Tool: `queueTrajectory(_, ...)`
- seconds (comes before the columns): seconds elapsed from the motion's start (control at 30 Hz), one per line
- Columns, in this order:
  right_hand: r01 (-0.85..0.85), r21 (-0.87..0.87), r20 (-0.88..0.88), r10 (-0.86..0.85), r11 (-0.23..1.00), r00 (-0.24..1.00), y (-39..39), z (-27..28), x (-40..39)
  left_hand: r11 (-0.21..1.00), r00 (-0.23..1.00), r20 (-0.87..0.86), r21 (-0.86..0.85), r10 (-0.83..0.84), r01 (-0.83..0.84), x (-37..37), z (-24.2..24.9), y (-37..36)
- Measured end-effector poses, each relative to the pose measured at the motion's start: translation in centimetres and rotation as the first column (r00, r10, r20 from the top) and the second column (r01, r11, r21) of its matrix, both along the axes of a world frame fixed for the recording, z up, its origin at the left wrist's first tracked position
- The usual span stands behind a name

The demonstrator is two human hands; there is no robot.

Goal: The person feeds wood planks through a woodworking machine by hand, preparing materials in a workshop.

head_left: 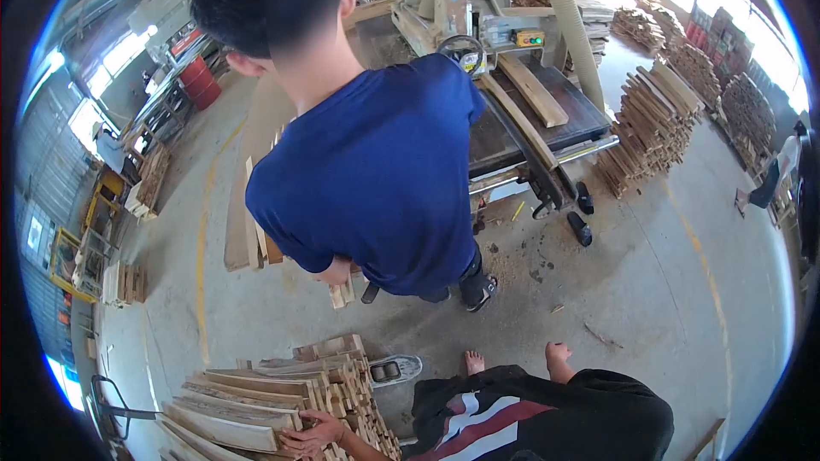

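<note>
At the lower left, my left hand [314, 435] rests on the end of a board in a stack of wooden boards [243, 401], its fingers spread over the wood. My right hand is not visible. Just ahead stands a co-worker in a blue shirt [376, 171], back to me, one forearm bent by some boards at the left. Beyond the co-worker is a woodworking machine [504, 26] with a long board [534, 90] lying on its dark table.
A pair of black sandals [579, 228] lies on the floor near the machine. Stacked wood [653, 124] stands at the right. A red barrel [200, 83] is at the upper left. Another person [773, 175] is at the far right. A thick hose [571, 26] hangs beside the machine.
</note>
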State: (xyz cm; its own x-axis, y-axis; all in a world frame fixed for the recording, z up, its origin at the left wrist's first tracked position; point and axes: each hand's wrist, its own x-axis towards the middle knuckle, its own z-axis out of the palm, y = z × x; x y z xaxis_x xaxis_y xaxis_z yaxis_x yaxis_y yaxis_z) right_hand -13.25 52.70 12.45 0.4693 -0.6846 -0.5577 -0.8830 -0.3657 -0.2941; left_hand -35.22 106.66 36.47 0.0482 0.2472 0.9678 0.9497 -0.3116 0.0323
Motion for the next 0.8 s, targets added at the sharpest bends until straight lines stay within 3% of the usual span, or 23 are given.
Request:
queueTrajectory(0.07,0.173,0.024,-0.054,-0.172,0.985,0.984,-1.4,-2.0,-2.6,1.0,1.0,-0.008,0.005,-0.023,0.023,0.2,0.2,0.0)
queueTrajectory(0.1,0.179,0.027,-0.057,-0.177,0.984,0.983,-2.3,-2.7,-3.9,0.999,0.999,-0.007,0.005,-0.033,0.033,0.0,-0.1,0.4)
queueTrajectory(0.17,-0.017,0.049,-0.147,0.024,0.999,0.989,-4.1,-3.8,-5.9,0.999,0.999,-0.002,0.002,-0.052,0.052,0.1,-0.2,0.2)
queueTrajectory(0.23,0.081,0.042,-0.174,-0.073,0.996,0.982,-3.3,-1.0,-6.9,0.998,0.998,-0.004,-0.001,-0.067,0.067,0.2,0.3,-0.5)
queueTrajectory(0.3,0.174,0.036,-0.203,-0.163,0.984,0.965,-3.4,-1.8,-7.5,0.997,0.997,-0.008,0.001,-0.077,0.077,0.6,0.6,-0.6)
queueTrajectory(0.37,0.113,0.023,-0.125,-0.109,0.993,0.986,-4.7,-7.2,-8.6,0.996,0.996,-0.015,0.009,-0.086,0.087,0.7,0.9,-0.7)
queueTrajectory(0.47,0.156,0.154,-0.183,-0.127,0.976,0.975,-4.1,-4.0,-6.4,0.995,0.995,-0.016,0.015,-0.103,0.104,0.9,0.6,-0.7)
queueTrajectory(0.57,0.128,0.085,-0.098,-0.12,0.988,0.988,-4.2,-6.0,-5.1,0.993,0.993,-0.009,0.016,-0.12,0.12,0.6,0.1,-0.4)
queueTrajectory(0.8,0.17,0.097,-0.007,-0.17,0.981,0.985,-2.6,-3.2,-2.7,0.99,0.99,0.009,-0.004,-0.139,0.139,0.5,-0.7,0.1)
